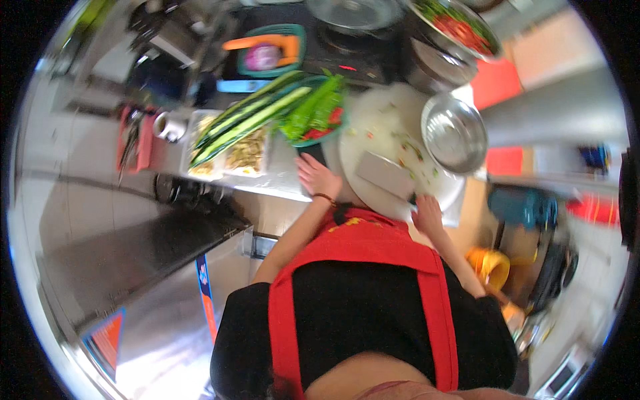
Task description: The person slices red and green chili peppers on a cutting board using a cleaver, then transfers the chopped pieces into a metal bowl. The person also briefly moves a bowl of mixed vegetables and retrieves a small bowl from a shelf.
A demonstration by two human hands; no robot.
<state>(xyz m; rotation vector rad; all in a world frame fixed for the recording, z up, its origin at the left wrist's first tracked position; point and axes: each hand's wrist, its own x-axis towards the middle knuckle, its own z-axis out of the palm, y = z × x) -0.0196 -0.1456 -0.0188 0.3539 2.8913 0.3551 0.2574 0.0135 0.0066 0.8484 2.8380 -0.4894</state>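
On the round white cutting board lies a broad-bladed cleaver, its blade flat among scattered vegetable scraps. My right hand is at the cleaver's dark handle, at the board's near right edge; blur hides how firmly the fingers close on it. My left hand rests with fingers spread on a dark flat item at the counter's front edge, left of the board. Just beyond it is a green basket with green peppers and red pepper pieces. Long striped cucumbers lie to its left.
A steel bowl sits on the board's right side. White trays of chopped food lie under the cucumbers. Behind stand a teal basket with a purple onion, a glass lid, and a bowl of vegetables. A pink container holds utensils.
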